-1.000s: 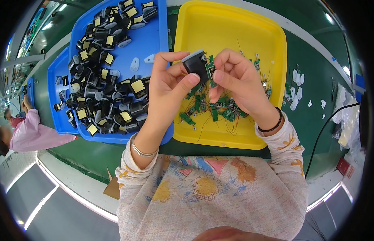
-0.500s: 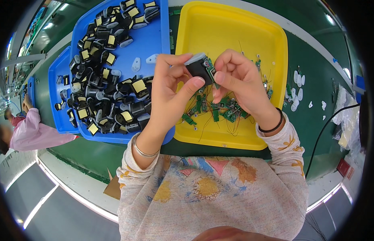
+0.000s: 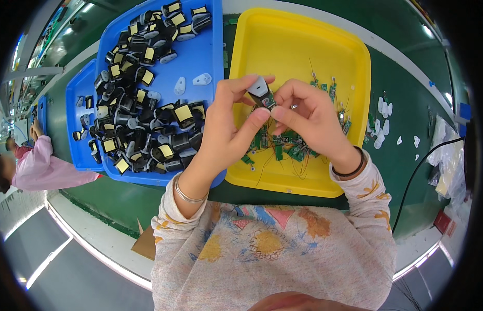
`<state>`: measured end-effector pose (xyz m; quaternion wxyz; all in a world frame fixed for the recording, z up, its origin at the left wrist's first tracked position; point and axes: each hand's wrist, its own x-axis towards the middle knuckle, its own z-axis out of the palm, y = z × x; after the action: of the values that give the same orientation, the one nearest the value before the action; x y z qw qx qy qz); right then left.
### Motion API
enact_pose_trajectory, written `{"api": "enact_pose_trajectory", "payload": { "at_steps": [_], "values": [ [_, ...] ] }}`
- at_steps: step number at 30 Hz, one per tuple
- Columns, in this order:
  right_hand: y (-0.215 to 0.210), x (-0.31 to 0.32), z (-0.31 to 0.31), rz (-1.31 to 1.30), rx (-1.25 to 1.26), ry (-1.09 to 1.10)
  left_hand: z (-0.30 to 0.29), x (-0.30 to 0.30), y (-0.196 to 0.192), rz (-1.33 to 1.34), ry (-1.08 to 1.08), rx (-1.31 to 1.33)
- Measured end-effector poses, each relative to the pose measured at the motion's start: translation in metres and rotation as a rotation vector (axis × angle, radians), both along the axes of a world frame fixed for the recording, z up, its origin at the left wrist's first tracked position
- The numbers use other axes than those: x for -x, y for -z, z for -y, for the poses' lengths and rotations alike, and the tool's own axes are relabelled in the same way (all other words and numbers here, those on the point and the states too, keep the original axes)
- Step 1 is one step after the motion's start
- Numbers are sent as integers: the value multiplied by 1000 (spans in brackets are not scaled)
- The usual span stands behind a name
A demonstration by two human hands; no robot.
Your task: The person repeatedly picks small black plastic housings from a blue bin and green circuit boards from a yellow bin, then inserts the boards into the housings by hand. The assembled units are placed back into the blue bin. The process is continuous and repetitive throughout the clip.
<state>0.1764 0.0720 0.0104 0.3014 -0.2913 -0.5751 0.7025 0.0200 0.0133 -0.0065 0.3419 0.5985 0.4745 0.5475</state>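
Over the yellow tray [image 3: 350, 46], my left hand [image 3: 223, 124] grips a small black plastic housing with a light grey end cap [image 3: 258, 87] between thumb and fingers. A green circuit board [image 3: 270, 101] sits against the housing's open side, partly hidden by my fingertips. My right hand [image 3: 316, 122] pinches at that board with thumb and forefinger, its other fingers curled. Below both hands, several loose green circuit boards with thin wires [image 3: 279, 150] lie in the yellow tray.
On the left, a blue tray [image 3: 200, 57] holds many black housings with cream pads [image 3: 143, 103] and loose grey caps [image 3: 202, 79]. White plastic pieces [image 3: 385, 127] and clear plastic bags [image 3: 449, 155] lie at right, near a black cable [image 3: 412, 176]. A person in pink [image 3: 44, 163] sits far left.
My left hand has turned the housing so its grey cap faces up toward me. My right fingertips have come closer to my left thumb, still at the board. The view has shifted slightly.
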Motion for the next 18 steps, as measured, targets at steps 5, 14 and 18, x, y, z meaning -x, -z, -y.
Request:
{"api": "enact_pose_trajectory", "payload": {
  "at_steps": [5,14,18],
  "values": [
    [-2,2,9,241,-720,181,0,-3,-3,357,110,106],
    [-3,1,11,209,-669,153,3,0,-5,343,120,151],
    [-5,-1,4,198,-458,88,3,6,-12,174,62,194]
  ]
}}
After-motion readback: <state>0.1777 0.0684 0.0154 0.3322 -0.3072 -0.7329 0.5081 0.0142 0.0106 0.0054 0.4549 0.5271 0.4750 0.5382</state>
